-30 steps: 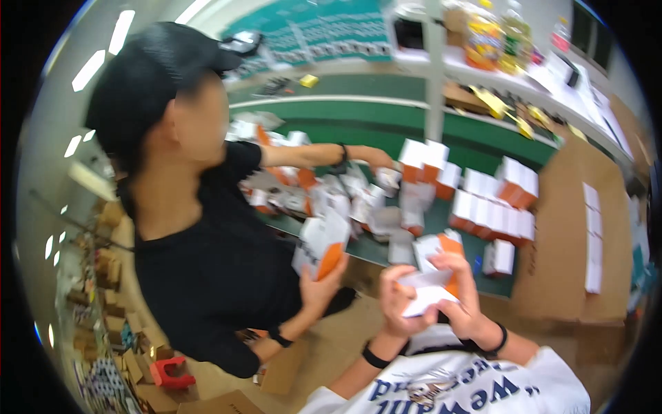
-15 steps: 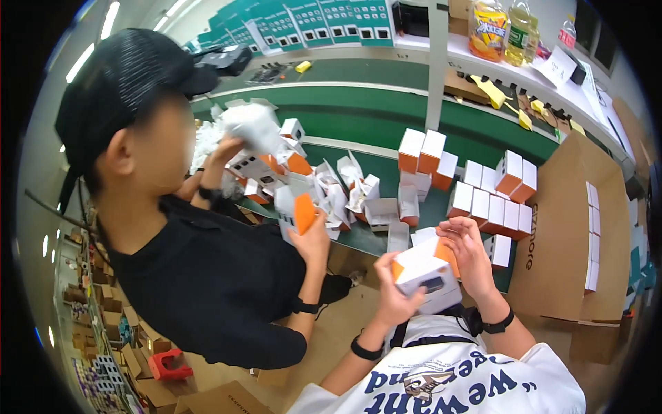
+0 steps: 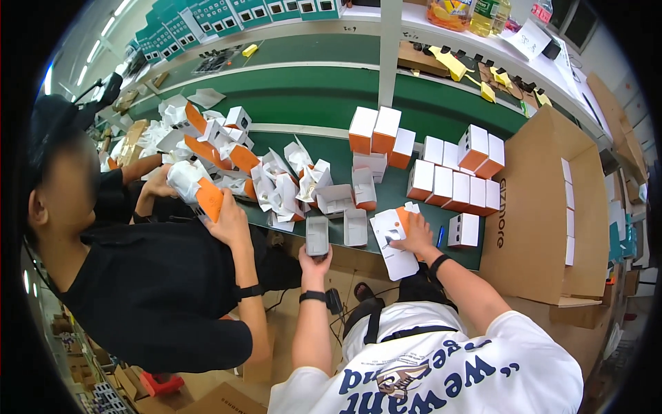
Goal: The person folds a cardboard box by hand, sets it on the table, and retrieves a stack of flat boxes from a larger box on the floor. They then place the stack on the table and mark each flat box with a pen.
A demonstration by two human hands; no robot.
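My left hand (image 3: 315,259) holds a small grey open-topped tray (image 3: 317,236) from below, just off the near edge of the green bench. Nothing shows inside the tray. Over a white-and-orange carton (image 3: 394,264), my right hand (image 3: 418,237) has its fingers on the orange part and its thumb on the white printed face. The carton looks flattened and juts past the bench edge. Beyond the left hand sit an empty-looking open tray (image 3: 355,228) and similar ones. Right of my right hand lie a blue pen (image 3: 440,236) and a closed white box (image 3: 463,230).
Closed white-and-orange boxes (image 3: 452,185) stand in rows at the right, beside a large brown carton (image 3: 545,207). Opened boxes with white paper (image 3: 276,181) crowd the left. A co-worker in black (image 3: 158,276) handles a wrapped item and an orange-flapped box there. A shelf post (image 3: 388,62) rises behind.
Both hands were on one white-and-orange box near my body. Now they are apart: the left has a grey tray, the right has moved forward onto the carton. The view has shifted rightward.
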